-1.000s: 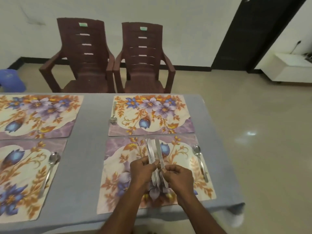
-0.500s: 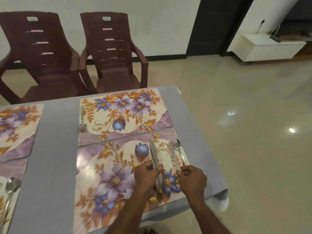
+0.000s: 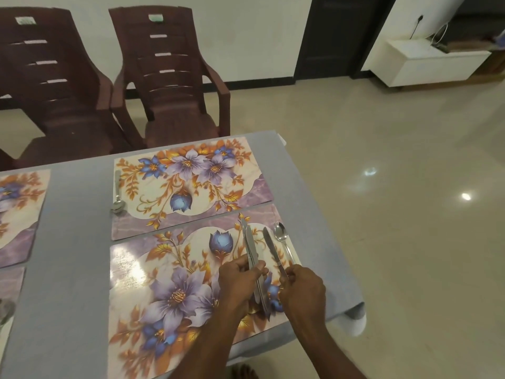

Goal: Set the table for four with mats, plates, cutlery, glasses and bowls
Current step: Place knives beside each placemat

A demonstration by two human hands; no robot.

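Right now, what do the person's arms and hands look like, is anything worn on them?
Both forearms are bare as far as the picture shows: no sleeves in view. The left hand and the right hand have no gloves, and I see no rings, watch or bracelet on the parts that show. Nothing else is worn on them.

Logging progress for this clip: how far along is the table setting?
Early. Floral mats are down; the near mat and far mat each have a spoon. Left hand holds a bunch of knives; right hand is laying one knife beside the spoon. No plates, glasses or bowls visible.
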